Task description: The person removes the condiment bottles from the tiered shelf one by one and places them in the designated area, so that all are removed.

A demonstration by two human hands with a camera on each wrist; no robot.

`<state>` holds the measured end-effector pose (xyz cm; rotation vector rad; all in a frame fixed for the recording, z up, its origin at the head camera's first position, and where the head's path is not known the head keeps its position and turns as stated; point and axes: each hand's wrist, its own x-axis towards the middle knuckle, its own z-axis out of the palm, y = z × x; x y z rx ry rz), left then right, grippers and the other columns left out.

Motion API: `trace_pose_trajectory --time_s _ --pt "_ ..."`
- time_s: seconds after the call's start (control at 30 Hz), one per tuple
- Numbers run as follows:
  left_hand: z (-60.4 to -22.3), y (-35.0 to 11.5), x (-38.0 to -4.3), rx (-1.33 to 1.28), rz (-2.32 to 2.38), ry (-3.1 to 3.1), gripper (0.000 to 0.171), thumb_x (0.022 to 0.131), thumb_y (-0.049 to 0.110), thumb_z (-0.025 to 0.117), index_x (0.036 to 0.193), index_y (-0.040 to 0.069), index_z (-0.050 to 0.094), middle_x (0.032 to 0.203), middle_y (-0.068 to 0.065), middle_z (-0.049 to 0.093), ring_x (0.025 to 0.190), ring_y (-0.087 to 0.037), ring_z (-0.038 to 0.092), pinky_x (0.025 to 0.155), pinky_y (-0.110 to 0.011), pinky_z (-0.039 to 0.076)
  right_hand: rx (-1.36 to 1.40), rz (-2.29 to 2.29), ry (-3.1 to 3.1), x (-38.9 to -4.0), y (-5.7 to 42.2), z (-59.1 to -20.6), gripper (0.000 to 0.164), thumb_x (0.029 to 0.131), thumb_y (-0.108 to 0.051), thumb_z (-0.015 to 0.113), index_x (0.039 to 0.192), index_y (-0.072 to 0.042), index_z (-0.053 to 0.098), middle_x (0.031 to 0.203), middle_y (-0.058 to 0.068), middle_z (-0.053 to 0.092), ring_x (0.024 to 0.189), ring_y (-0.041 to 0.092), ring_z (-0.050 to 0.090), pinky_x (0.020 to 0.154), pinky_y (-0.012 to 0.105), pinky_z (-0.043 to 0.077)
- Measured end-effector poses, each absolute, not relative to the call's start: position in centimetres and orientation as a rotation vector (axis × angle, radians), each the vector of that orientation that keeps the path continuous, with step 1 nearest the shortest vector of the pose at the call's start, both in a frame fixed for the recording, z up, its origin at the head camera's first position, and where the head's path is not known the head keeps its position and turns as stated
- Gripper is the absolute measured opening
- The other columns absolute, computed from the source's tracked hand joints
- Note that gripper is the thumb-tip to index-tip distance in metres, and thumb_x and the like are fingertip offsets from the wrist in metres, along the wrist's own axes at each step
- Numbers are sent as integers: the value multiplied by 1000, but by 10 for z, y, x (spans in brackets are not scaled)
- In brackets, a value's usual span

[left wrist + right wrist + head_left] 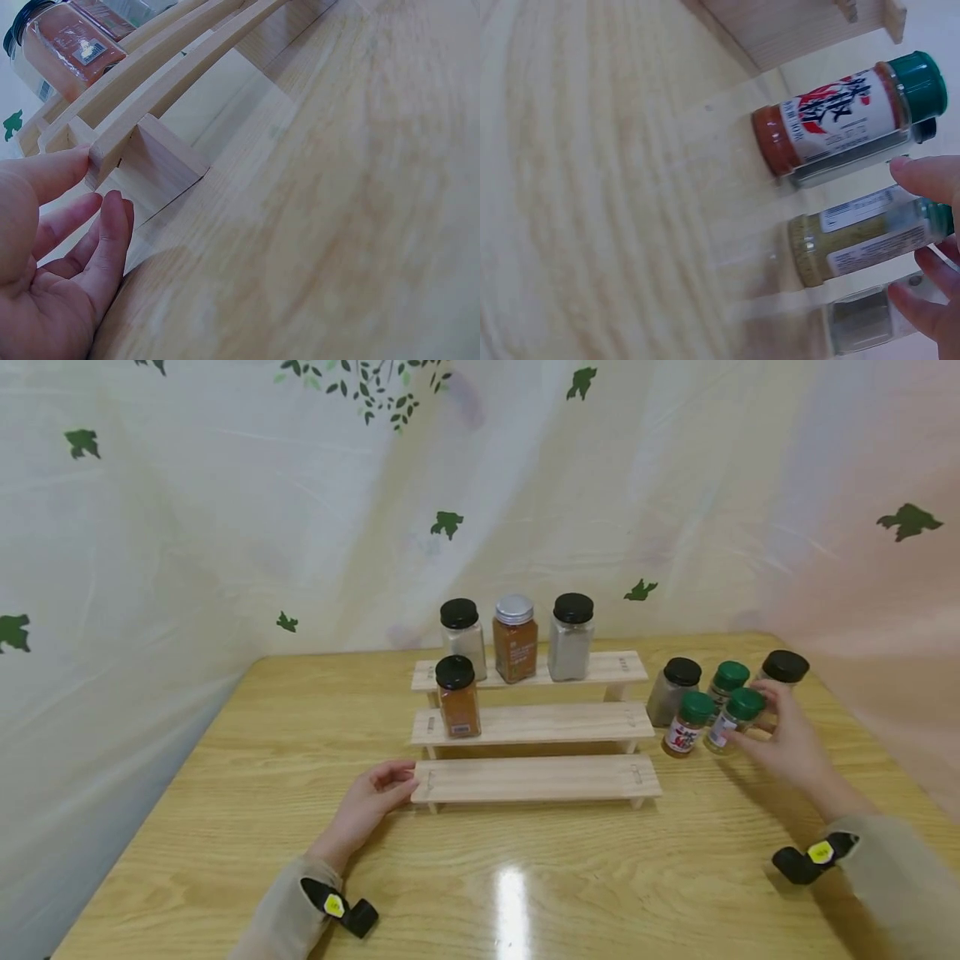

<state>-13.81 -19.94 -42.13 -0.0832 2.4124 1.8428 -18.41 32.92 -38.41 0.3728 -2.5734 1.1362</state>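
Surroundings: wood-grained bench (187,827); leaf-printed cloth (225,527) behind. Three-step rack (536,779) before you, its top step bearing a pale jar (470,643), a silver-capped jar (516,650) and a clear jar (572,647); the middle step bears an orange jar (459,710).

Close about your right hand (787,747): red-labelled jar (682,735) just to the left, a dark-capped jar (671,693) behind that, a second green-capped jar (727,679) at the rear, a black-capped jar (784,667) behind your fingers.

Position: tan-filled jar (866,236), between your right thumb and bent fingers, right of the rack; you cannot tell whether they grip it. Rack: its lowest step's left end meets your left hand (371,793), a fingertip touching, other fingers loosely bent.

Appearance: tan-filled jar, small, upright, clear-walled, green cap, pale printed label. Rack, pale unpainted wood.
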Motion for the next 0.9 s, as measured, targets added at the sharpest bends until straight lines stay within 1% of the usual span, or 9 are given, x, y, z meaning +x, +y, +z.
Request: trace_pose_trajectory --time_s 0.13,0.27,0.4,0.47,0.53,0.7,0.8,0.9 --pt "-422 -199 -139 -90 1847 2404 37 88 10 66 121 -3 59 102 -10 62 88 -8 56 74 -17 48 380 1042 -2543 -181 327 -371 70 76 9 72 130 9 29 113 22 43 94 -18 33 72 -1 34" --pt "-422 -199 -140 -93 1859 2390 37 88 9 66 122 -4 58 101 -9 62 87 -6 57 74 -17 48 363 996 -2525 -178 323 -357 63 79 4 72 128 9 33 112 23 45 94 -18 32 72 0 31" --pt "-423 -200 -140 -75 1867 2394 37 88 9 65 122 -5 58 101 -9 62 86 -5 57 74 -16 48 357 994 -2480 -175 314 -342 55 85 -3 68 128 10 37 115 25 45 96 -17 34 75 -4 30" --pt "-423 -200 -140 -76 1874 2390 37 88 9 65 122 -5 57 102 -9 61 86 -5 57 74 -16 48 354 987 -2454 -173 307 -336 52 86 -5 67 128 10 40 117 25 46 96 -18 34 77 -6 29" --pt "-423 -200 -140 -77 1872 2391 37 88 8 65 122 -6 57 102 -10 61 86 -5 57 74 -16 48 371 999 -2422 -171 297 -330 50 87 -6 67 127 10 42 118 26 46 98 -18 34 79 -5 29" --pt "-422 -199 -140 -87 1854 2392 37 89 9 65 122 -4 58 104 -11 62 87 -6 57 74 -16 48 511 1020 -2286 -164 260 -319 45 80 5 70 120 11 49 115 24 49 104 -12 39 86 0 32" --pt "-421 -199 -140 -79 1851 2392 37 89 9 65 123 -5 57 104 -12 61 88 -6 56 74 -16 48 589 1046 -2265 -161 236 -312 47 79 6 70 122 8 51 117 22 50 106 -12 39 88 1 33" --pt "-421 -199 -139 -88 1856 2385 37 89 8 65 122 -4 57 105 -12 61 88 -7 56 74 -16 48 689 1074 -2260 -162 212 -307 50 77 7 72 123 7 51 118 22 51 108 -8 42 91 3 34"
